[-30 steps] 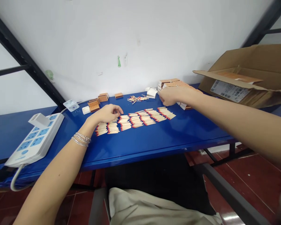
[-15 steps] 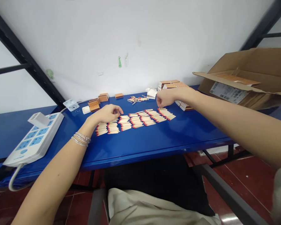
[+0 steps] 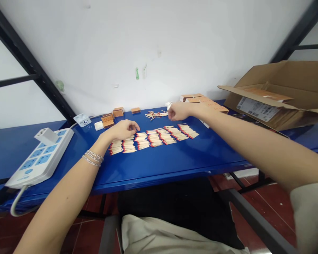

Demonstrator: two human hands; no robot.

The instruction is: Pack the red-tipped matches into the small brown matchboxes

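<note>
Red-tipped matches (image 3: 169, 137) lie on the blue table in several neat slanted rows, side by side. My left hand (image 3: 125, 129) rests over the far edge of the left rows, its fingers loosely curled and a little apart, with nothing visible in them. Beyond the rows, near the wall, is a loose, jumbled pile of matches (image 3: 155, 114). My right hand (image 3: 178, 111) hovers just right of that pile, fingers bent down and drawn together. It is slightly blurred, and its fingertips are too unclear to show what they hold, if anything.
Matchboxes (image 3: 107, 121) stand at the back left, with a single matchbox (image 3: 135, 110) nearby. Packs of matchboxes (image 3: 212, 104) are stacked behind my right forearm. An open cardboard box (image 3: 275, 95) occupies the right end; a white power strip (image 3: 42, 155) lies at left.
My right hand has moved left and away from the rightmost row, toward the loose pile. My left hand stays at the rows. The view has shifted slightly.
</note>
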